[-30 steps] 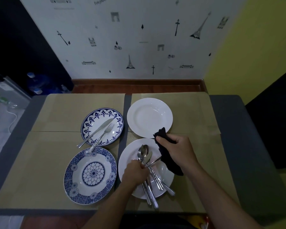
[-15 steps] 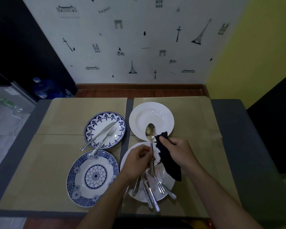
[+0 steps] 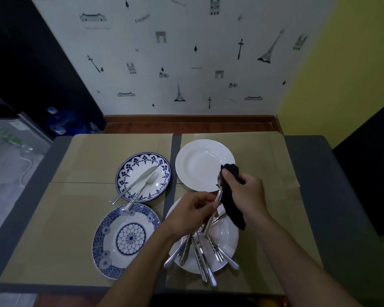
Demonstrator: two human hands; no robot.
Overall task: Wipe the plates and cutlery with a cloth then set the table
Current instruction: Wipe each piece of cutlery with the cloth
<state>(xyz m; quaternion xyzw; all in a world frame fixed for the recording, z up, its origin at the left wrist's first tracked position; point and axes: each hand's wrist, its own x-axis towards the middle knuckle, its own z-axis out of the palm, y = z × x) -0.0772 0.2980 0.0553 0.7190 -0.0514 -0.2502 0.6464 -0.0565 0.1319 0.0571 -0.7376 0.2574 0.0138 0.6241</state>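
My left hand (image 3: 193, 212) pinches the handle of a spoon (image 3: 211, 220) and holds it up above the near white plate (image 3: 227, 238). The dark cloth (image 3: 230, 202) is in my right hand (image 3: 246, 191), which wraps it around the spoon's bowl, so the bowl is hidden. Several more pieces of cutlery (image 3: 200, 255) lie in a heap on the near white plate. A second white plate (image 3: 200, 165) sits behind it. On the left are two blue-patterned plates: the far one (image 3: 129, 176) carries a knife (image 3: 134, 185) and a fork (image 3: 142, 189), and the near one (image 3: 111, 242) holds nothing.
Tan placemats (image 3: 111, 151) cover a grey table (image 3: 341, 196) that stands against a decorated wall. Blue water bottles (image 3: 62, 122) stand on the floor at the far left. The near table edge lies just below the plates.
My left hand lifted a spoon out of the heap. My right hand then brought the cloth over the spoon's bowl, which showed bare half a second ago.
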